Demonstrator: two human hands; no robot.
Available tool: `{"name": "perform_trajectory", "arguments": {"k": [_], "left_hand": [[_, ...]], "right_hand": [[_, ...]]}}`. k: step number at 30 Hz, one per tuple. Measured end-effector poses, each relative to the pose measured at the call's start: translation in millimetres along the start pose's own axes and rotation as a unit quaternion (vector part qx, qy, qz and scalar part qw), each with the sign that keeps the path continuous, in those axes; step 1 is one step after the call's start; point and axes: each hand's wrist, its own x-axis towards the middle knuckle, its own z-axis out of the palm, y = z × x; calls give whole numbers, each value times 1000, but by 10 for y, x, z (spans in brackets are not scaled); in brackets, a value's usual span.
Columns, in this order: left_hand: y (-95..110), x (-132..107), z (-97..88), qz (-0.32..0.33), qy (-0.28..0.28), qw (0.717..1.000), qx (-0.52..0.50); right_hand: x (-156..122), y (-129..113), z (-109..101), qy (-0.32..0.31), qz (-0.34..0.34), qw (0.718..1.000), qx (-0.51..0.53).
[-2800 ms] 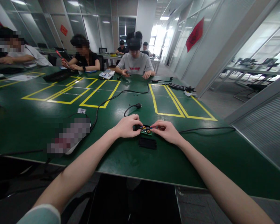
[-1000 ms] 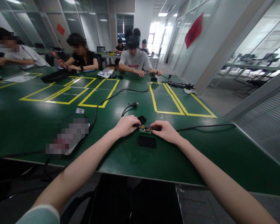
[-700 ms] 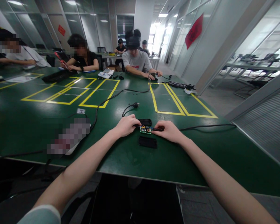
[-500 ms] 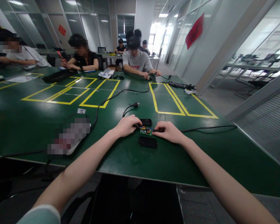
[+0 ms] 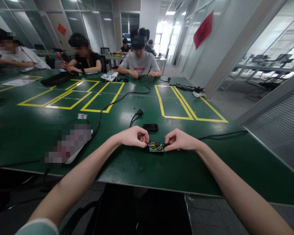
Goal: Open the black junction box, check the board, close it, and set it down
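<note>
A green circuit board [image 5: 156,148] with copper-coloured coils and small wires lies low over the table between my hands. My left hand [image 5: 133,136] pinches the black power cord at the board's left end. On the other side, my right hand [image 5: 180,140] has its fingers closed round the cord at the right end. Under the board sits one black casing half, mostly covered; whether the board is fully seated in it I cannot tell. The other black casing half [image 5: 151,127] lies just beyond the board. A black plug [image 5: 140,112] on its cord rests behind my left hand.
The green table [image 5: 127,169] bears yellow tape outlines [image 5: 177,117]. At left lies a blurred-out object [image 5: 71,143] with a black cable beside it. A black folded stand [image 5: 188,88] lies far right. Across the table a person [image 5: 139,62] works with a cord; others sit further left.
Both hands have brought the board toward me, from between the two casing halves to over the nearer one. The person opposite has moved their hands to the left.
</note>
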Motion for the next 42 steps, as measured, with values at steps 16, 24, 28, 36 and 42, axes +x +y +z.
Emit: {"name": "perform_trajectory", "arguments": {"k": [16,24,28,36,42], "left_hand": [[-110,21,-102,-33,29,999,31],[-152,53,-113,-9,100,994,37],[-161,60,-124,-2,108,993,55],[-229,59,-110,5,112,992,65],[-260,110,-88,26,137,981,137]], "right_hand": [[81,80,18,80,-72,991,-79],[101,103,-8,126,-126,972,-151],[119,109,-5,148,-159,958,-185],[141,144,-21,147,-189,944,-227],[197,220,-26,183,-197,933,-238]]}}
